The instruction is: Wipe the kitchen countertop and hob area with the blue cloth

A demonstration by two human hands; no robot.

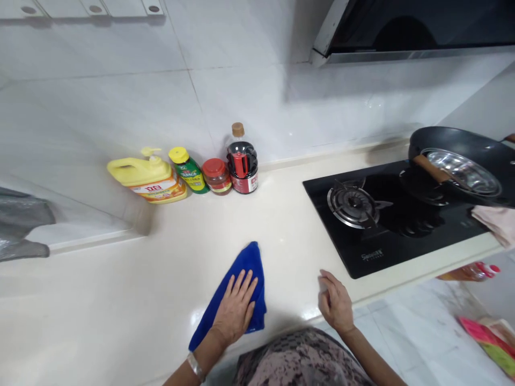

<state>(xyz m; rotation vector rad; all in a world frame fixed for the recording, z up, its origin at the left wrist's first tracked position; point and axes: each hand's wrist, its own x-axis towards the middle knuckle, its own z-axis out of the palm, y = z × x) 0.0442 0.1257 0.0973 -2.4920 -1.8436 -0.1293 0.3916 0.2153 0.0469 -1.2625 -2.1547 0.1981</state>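
Note:
My left hand (235,311) lies flat on a blue cloth (246,264), palm down with its fingers stretched out. The cloth is spread in a rough triangle on the pale countertop (169,279), and part of it is hidden under the hand and wrist. To the right, near the counter's front edge, my right hand (335,301) is loosely curled with no object visible in it. The black gas stove's near corner is just beyond that hand.
Along the wall stand a yellow detergent jug (151,179), a green bottle (190,172), a red-lidded jar (217,177) and a dark sauce bottle (244,174). On the right, a wok (438,139) holding a metal bowl (469,169) sits on the gas stove (386,230). A range hood (402,32) overhangs.

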